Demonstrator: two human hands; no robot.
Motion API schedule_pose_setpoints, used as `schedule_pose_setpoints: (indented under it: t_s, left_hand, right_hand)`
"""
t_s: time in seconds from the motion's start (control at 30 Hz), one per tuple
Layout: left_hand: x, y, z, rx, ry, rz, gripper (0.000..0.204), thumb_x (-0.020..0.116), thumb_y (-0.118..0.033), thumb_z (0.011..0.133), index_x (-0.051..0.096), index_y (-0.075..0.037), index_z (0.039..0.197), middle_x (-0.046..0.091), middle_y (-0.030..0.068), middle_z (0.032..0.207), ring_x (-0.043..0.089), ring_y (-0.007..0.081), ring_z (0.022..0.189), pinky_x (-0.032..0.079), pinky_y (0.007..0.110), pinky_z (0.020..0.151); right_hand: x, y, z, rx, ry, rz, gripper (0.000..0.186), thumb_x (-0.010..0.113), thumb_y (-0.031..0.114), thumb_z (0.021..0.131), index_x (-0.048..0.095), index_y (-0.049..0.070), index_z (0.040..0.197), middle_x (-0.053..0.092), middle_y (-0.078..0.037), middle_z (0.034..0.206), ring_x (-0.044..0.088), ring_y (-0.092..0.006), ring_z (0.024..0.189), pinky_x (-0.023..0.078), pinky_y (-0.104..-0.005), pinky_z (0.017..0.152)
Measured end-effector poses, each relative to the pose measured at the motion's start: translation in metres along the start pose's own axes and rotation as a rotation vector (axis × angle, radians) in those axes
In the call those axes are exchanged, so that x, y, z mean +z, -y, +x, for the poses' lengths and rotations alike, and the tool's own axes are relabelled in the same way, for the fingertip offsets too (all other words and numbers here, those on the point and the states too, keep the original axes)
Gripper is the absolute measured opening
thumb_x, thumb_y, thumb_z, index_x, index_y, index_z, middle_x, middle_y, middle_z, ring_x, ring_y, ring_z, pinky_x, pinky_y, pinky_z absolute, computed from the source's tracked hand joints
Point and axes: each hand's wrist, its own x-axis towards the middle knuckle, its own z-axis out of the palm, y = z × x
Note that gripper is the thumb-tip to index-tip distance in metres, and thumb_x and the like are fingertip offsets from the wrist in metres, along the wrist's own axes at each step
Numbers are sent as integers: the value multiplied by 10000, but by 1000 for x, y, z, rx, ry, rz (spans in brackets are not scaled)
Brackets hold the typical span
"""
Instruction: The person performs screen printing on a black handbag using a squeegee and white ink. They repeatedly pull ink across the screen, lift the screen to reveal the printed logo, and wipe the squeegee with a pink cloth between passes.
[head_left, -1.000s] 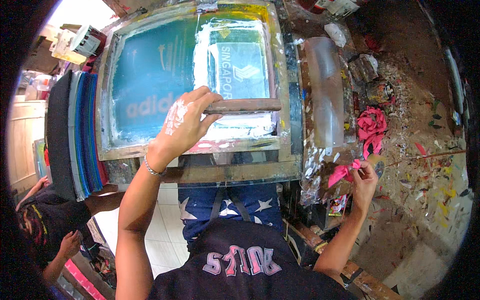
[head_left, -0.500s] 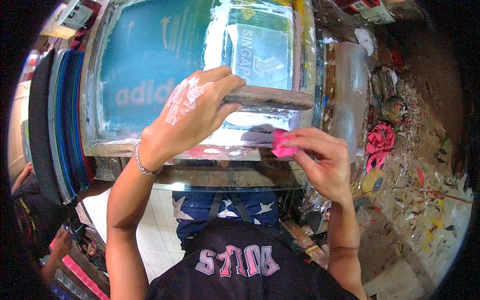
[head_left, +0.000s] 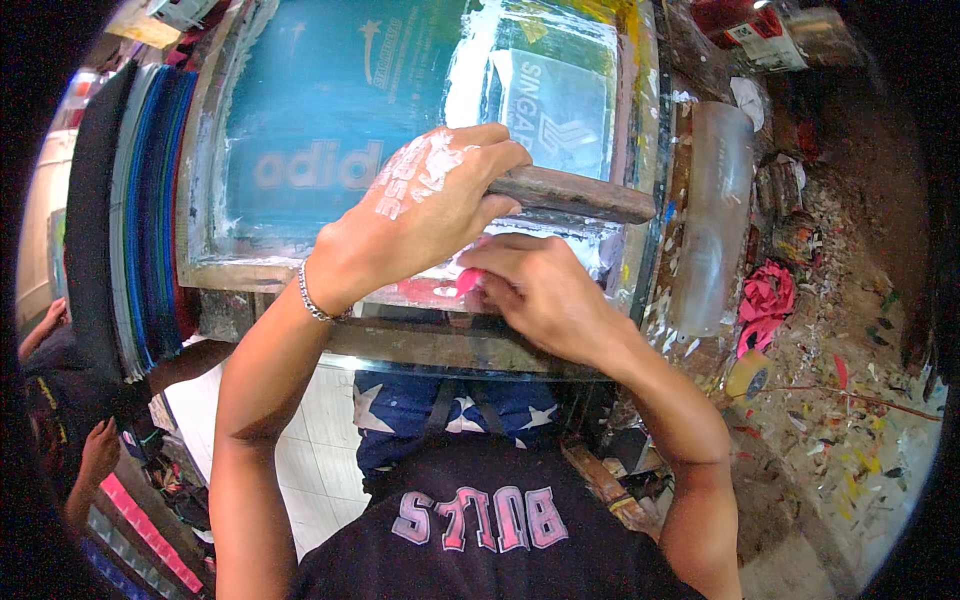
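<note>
A wooden-handled squeegee is gripped in my left hand, which has white ink prints across its back. The bar points to the right above a screen-printing frame, whose teal mesh carries stencil designs and white smears. My right hand is slightly blurred below the squeegee, close to the frame's near edge. Its fingers pinch a small pink scrap, paper or cloth; I cannot tell which. My fingers partly cover the scrap.
Upright dark and blue sheets are packed together left of the frame. A clear plastic roll, crumpled pink material and a tape roll lie to the right. Another person's hand shows at the lower left.
My right hand has moved left with the pink scrap, along the frame's near side and under the squeegee. The whole workbench appears shifted slightly right; my left hand keeps its hold.
</note>
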Motion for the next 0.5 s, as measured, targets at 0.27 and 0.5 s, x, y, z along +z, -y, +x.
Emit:
schedule_pose_setpoints:
  t_s: [0.27, 0.5]
  left_hand:
    - [5, -5, -6, -11, -28, 24, 316, 742, -118, 827, 644, 7, 1100, 630, 186, 995, 606, 413, 956, 488, 466, 838]
    - [5, -10, -10, 2, -39, 35, 325, 752, -112, 814, 648, 10, 1096, 631, 178, 975, 611, 399, 950, 489, 461, 838]
  right_hand:
    - [6, -16, 6, 2, 209, -128, 188, 618, -12, 790, 689, -24, 963, 674, -233, 942, 653, -423, 903, 530, -487, 847]
    - [-11, -25, -16, -5, 205, -227, 247, 623, -41, 769, 706, -10, 999, 672, -218, 903, 649, -414, 862, 531, -474, 795]
